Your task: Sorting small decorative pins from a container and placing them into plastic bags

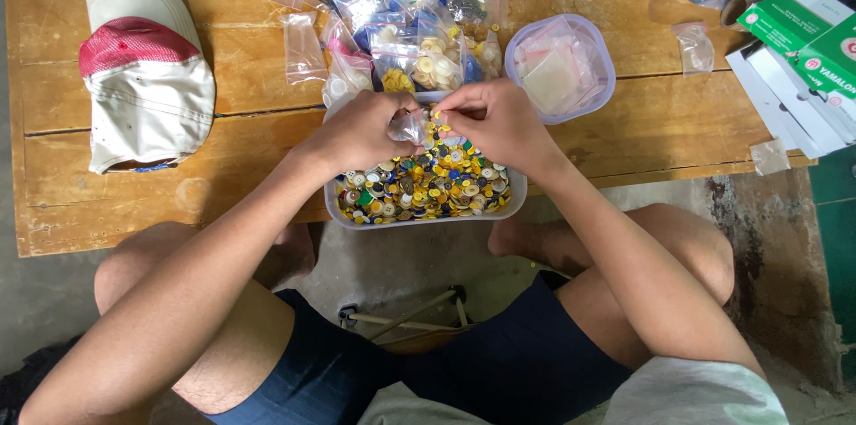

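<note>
My left hand (361, 132) pinches a small clear plastic bag (409, 127) above a clear tub (517, 188) filled with mixed coloured buttons (428, 186). My right hand (496, 124) meets it from the right, fingertips closed at the bag's mouth. Whether a button sits between those fingers cannot be made out. Both hands hover over the tub at the front edge of the wooden table (134, 202).
A pile of small filled bags (406, 24) lies behind the tub. A round clear container (599, 50) of empty bags stands to the right. A white and red cap (143, 68) rests at the left. Green and white boxes (802, 41) sit at the right edge.
</note>
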